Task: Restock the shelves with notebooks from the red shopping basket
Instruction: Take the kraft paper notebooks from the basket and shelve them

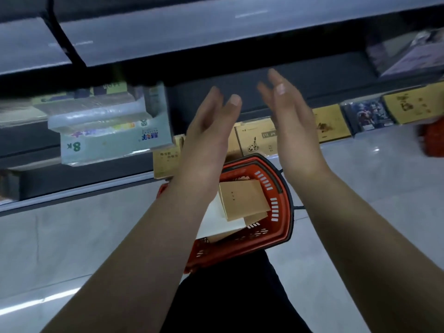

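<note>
Both hands are empty with fingers straight: the left hand (206, 131) and right hand (292, 121) are raised above the red shopping basket (276, 188), palms facing each other. Brown notebooks (242, 200) lie in the basket on the floor. Beyond the basket, similar kraft notebooks (259, 138) already stand on the low shelf (96, 186). By my judgement the restocking is partway done, with several notebooks left.

A pale green pack (115, 138) on the left shelf reads "8K", printed upside down. Other print there and on the tan notebook covers (258, 138) is too blurred to read.
</note>
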Demonstrator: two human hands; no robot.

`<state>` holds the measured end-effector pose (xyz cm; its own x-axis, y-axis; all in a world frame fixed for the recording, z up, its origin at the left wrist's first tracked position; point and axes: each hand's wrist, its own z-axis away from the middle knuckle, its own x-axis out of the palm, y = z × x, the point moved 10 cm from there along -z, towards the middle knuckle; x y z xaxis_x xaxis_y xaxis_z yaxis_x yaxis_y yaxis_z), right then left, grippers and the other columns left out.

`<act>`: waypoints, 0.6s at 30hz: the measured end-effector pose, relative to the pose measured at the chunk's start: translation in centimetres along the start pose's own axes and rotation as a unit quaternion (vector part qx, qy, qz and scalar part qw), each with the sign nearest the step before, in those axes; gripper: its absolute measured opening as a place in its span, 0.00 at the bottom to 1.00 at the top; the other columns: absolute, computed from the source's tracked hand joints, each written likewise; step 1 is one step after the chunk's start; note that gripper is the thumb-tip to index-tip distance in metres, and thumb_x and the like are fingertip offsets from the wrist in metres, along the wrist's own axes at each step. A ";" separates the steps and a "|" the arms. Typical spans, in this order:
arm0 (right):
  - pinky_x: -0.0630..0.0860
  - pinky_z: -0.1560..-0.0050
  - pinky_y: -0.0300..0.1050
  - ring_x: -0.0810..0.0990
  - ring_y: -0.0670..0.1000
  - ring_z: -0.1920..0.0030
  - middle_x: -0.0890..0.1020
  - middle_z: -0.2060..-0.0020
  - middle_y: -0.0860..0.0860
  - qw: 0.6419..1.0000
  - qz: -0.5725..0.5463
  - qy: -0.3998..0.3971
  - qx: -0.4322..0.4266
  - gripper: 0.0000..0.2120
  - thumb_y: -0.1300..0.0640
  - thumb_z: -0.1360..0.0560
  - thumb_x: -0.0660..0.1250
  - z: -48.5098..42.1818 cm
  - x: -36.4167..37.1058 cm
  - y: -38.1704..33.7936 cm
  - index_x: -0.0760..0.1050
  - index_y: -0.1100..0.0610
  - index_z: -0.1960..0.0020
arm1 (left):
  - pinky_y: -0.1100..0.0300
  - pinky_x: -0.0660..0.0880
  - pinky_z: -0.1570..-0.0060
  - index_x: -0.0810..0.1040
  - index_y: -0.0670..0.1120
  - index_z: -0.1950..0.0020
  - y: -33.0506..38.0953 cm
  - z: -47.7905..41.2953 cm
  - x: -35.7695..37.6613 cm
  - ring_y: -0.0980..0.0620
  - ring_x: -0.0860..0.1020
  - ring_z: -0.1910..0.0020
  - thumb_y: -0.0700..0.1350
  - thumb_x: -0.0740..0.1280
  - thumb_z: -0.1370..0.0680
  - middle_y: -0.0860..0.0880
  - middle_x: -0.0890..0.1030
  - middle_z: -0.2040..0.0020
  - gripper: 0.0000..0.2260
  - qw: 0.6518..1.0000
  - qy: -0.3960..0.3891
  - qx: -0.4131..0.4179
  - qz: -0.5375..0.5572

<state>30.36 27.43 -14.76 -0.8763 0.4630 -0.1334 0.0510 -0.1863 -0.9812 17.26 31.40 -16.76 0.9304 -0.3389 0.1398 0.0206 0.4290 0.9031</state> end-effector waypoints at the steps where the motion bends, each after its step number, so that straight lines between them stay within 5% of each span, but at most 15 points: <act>1: 0.64 0.34 0.34 0.68 0.38 0.30 0.71 0.29 0.43 1.000 0.005 0.001 0.010 0.28 0.39 0.23 0.54 -0.1 -0.1 1.0 0.64 0.47 0.25 | 0.56 0.60 0.30 0.60 0.56 0.22 -1.0 -0.2 0.2 0.61 0.64 0.27 0.62 0.65 0.29 0.59 0.64 0.24 0.37 1.000 -0.002 -0.006 -0.004; 14: 0.64 0.40 0.25 0.70 0.40 0.32 0.74 0.32 0.46 0.996 0.015 -0.036 0.084 0.25 0.42 0.21 0.55 -1.1 1.6 11.1 0.67 0.50 0.27 | 0.56 0.61 0.38 0.57 0.54 0.21 -12.1 -2.5 0.7 0.56 0.62 0.25 0.58 0.64 0.21 0.55 0.62 0.22 0.31 0.993 0.016 -0.110 0.030; 18: 0.66 0.36 0.33 0.71 0.41 0.32 0.75 0.33 0.46 0.992 0.038 -0.054 0.107 0.21 0.45 0.18 0.53 -0.9 1.5 14.8 0.68 0.50 0.28 | 0.53 0.62 0.37 0.59 0.56 0.21 -16.0 -2.9 0.9 0.55 0.62 0.25 0.62 0.65 0.27 0.55 0.63 0.23 0.36 0.987 0.028 -0.152 0.047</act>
<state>30.20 26.16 -29.58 -0.9209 0.3464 -0.1787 0.0264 -0.4019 -0.9153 18.81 26.69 -32.30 0.9522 -0.2425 0.1857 0.0349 0.6903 0.7227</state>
